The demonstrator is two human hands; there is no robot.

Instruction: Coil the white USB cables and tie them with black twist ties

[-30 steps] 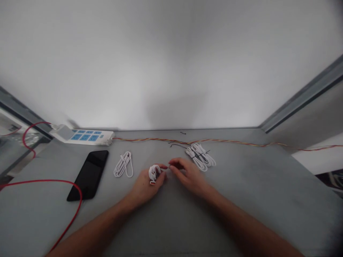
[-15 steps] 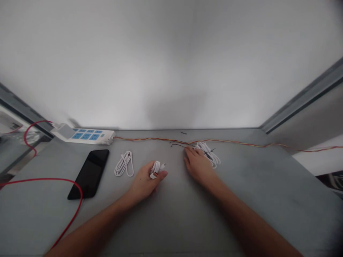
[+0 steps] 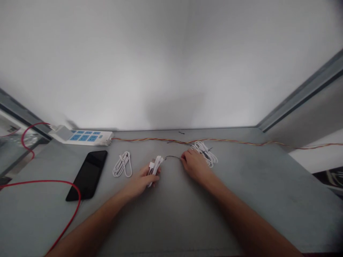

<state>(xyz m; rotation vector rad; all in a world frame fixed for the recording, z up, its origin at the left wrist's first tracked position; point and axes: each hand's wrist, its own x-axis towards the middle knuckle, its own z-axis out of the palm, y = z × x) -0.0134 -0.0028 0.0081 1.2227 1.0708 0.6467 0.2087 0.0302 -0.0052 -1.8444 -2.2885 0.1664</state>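
Observation:
My left hand [image 3: 144, 180] is closed around a coiled white USB cable [image 3: 157, 166], its plugs sticking up past the fingers. Between thumb and fingertips, my right hand [image 3: 194, 162] pinches one end of a thin black twist tie [image 3: 173, 156]. The tie's other end reaches left, close to the held cable. Just beyond my right hand lie bundled white cables [image 3: 206, 152] with dark ties around them, partly hidden by the fingers. A loosely looped white cable [image 3: 122, 165] rests on the table, left of my left hand.
A black phone [image 3: 87, 175] lies at the left, a red cable [image 3: 76, 187] crossing its lower end. Behind it is a white power strip [image 3: 91, 138] with a plugged-in adapter. Its twisted cord [image 3: 235, 142] runs along the back of the grey table [image 3: 166, 228]. Another short tie [image 3: 181, 133] lies near the wall.
My right hand has drawn the black twist tie toward me, away from the twisted cord. My left hand has turned the coiled cable more upright, and its plugs now show.

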